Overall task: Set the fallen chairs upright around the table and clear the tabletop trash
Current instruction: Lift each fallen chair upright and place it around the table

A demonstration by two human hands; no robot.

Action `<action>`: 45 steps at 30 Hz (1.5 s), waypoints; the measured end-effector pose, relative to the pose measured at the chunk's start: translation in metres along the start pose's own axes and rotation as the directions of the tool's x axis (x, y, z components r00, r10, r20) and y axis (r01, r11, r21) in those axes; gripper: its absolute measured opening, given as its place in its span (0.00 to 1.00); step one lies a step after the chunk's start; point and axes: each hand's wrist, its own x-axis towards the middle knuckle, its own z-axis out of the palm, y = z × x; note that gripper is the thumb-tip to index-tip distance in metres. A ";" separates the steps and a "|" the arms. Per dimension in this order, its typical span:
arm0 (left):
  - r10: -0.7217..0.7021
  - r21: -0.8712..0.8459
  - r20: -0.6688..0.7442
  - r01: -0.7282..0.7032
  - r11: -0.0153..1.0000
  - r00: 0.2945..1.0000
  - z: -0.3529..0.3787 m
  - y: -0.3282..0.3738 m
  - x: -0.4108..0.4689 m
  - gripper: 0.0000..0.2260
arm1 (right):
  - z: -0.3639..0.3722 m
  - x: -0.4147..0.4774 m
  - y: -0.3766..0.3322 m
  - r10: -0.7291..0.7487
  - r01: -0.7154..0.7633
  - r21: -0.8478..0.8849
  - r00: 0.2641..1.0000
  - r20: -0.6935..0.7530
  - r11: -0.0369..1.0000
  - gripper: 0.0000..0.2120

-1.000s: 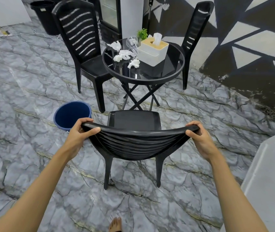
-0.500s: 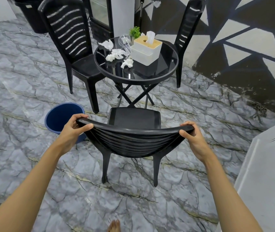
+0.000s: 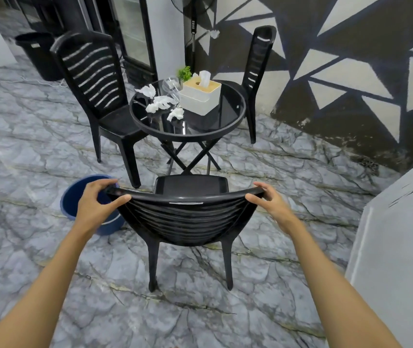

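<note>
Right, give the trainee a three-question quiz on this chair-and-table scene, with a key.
1. True or false: both hands grip the top rail of the near chair.
2. Which sits on the round table? A) a laptop B) a tissue box C) a kettle
3. Fill in: the crumpled tissues lie to the ____ of the tissue box in this view.

Key: 1 true, left hand and right hand both hold it; 2 B; 3 left.

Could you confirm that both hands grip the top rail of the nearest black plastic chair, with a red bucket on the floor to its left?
Not quite: the head view shows a blue bucket, not red. Both the left hand and right hand do grip the top rail of the nearest black plastic chair.
</note>
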 end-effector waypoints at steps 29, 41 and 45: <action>0.112 0.289 0.864 -0.667 0.687 0.490 0.430 0.222 -0.049 0.26 | -0.270 -0.079 0.089 0.157 -0.264 -0.607 0.962 -0.225 0.749 0.32; 0.022 0.356 0.858 -0.625 0.694 0.514 0.581 0.295 0.113 0.26 | -0.399 0.098 0.059 0.193 -0.278 -0.690 0.961 -0.199 0.669 0.33; 0.038 0.403 0.836 -0.659 0.634 0.548 0.628 0.322 0.159 0.27 | -0.442 0.161 0.049 0.185 -0.258 -0.722 0.966 -0.180 0.642 0.33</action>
